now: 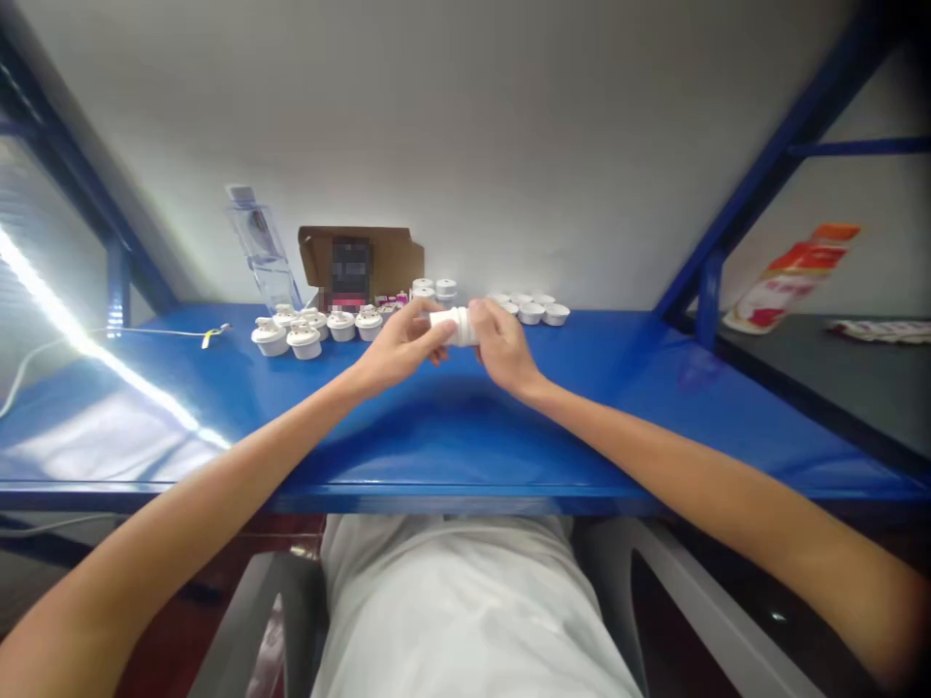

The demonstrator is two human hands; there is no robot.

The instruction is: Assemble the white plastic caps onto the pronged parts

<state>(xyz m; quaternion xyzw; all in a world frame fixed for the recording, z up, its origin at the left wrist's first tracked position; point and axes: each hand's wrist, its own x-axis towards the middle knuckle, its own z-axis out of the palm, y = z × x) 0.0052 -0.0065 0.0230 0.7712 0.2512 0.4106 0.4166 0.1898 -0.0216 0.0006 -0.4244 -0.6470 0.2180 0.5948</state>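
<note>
A small white cylindrical plastic piece with a ridge around it is held sideways above the blue table, between both my hands. My left hand pinches its left end, thumb lying along the top. Around its right end, the fingers of my right hand are closed and hide that part. To the left on the table stand several round white plastic pieces with knobbed tops. Flatter white round caps sit behind my right hand. A few more white pieces are stacked behind my left hand.
An open cardboard box with a dark package stands against the wall. Left of it is a clear bottle. A white cable crosses the table's left side. Blue frame posts rise at both sides; a red-and-white bottle is beyond the right one.
</note>
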